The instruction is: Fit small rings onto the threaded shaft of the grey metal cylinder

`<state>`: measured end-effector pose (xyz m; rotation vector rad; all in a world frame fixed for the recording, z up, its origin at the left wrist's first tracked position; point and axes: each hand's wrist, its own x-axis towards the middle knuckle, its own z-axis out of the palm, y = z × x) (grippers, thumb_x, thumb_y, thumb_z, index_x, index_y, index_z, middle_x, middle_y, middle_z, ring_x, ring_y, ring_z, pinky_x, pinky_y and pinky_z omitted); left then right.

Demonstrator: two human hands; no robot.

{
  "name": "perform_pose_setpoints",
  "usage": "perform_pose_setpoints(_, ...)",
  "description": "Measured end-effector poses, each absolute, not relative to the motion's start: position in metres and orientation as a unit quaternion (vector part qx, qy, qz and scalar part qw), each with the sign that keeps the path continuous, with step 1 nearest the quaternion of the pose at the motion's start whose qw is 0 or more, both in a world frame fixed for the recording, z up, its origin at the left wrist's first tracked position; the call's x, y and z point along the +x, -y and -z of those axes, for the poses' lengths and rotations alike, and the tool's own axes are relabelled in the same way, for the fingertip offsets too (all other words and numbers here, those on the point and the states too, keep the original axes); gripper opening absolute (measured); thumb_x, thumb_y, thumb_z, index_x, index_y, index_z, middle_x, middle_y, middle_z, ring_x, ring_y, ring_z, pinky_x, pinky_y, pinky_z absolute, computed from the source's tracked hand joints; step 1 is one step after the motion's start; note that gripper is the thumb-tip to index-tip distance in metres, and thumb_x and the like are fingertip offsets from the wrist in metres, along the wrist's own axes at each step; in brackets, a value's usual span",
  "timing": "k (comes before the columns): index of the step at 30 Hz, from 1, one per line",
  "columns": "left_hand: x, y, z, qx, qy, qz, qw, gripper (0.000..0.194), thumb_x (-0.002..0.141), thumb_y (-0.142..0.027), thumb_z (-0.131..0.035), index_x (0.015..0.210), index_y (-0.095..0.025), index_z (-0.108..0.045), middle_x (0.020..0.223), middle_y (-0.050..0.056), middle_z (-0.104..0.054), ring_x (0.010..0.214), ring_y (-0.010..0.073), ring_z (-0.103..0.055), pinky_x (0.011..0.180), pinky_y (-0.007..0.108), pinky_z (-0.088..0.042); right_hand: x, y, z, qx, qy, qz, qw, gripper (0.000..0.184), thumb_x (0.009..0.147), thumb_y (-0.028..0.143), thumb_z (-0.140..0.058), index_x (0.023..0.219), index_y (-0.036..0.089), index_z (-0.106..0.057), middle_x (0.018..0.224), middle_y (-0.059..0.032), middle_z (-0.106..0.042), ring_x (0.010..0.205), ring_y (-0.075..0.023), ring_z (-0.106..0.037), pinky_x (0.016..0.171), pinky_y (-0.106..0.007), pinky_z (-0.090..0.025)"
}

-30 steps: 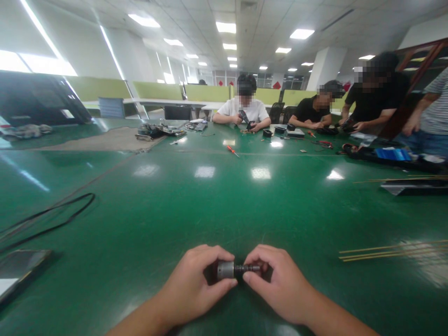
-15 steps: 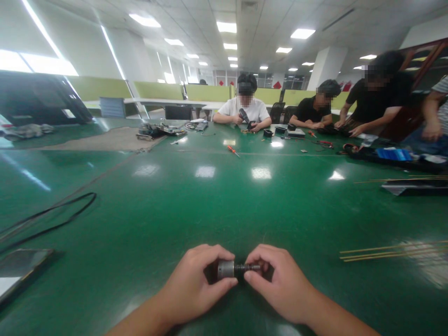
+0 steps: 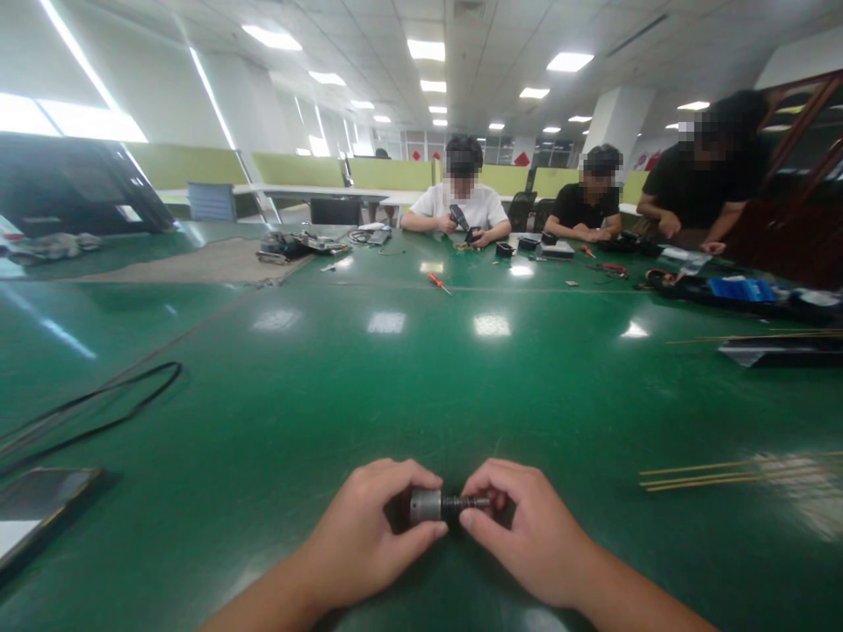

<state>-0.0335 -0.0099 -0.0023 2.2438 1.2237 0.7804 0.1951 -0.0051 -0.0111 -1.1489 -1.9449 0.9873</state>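
Low in the middle of the head view, a grey metal cylinder with a thin ribbed shaft (image 3: 427, 506) lies level between my hands, just over the table. My left hand (image 3: 372, 527) is closed round the thick body, with thumb in front and fingers behind, so its left end is hidden. The dark shaft points right, into the curled fingers of my right hand (image 3: 523, 531). That hand's thumb and fingers close about the shaft's tip, which shows between them. How firmly they press on it is hard to see.
On the green table (image 3: 408, 386) lie thin yellowish rods (image 3: 731, 474) at right and a black cable (image 3: 151, 395) at left. A flat framed panel (image 3: 49, 496) sits near left. Farther off are an orange screwdriver (image 3: 438, 283), a black tray (image 3: 764, 303) and several people.
My hands and the metal cylinder have hardly moved. At the far right, the person in a striped shirt has left view, and the standing person in black has shifted their hands apart.
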Motion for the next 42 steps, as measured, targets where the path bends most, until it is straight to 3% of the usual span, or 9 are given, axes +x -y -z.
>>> perform_pose_setpoints(42, -0.0340, 0.0091, 0.0035, 0.818, -0.446, -0.282, 0.229, 0.021, 0.081, -0.027, -0.072, 0.101, -0.023, -0.067, 0.086, 0.001, -0.071, 0.078, 0.0181, -0.065, 0.071, 0.028, -0.047, 0.1954, 0.0047, 0.0131, -0.438, 0.742, -0.385, 0.331, 0.002, 0.081, 0.018, -0.069, 0.080, 0.020, -0.068, 0.070, 0.0026, -0.062, 0.065, -0.0133, -0.057, 0.061, -0.023, -0.041)
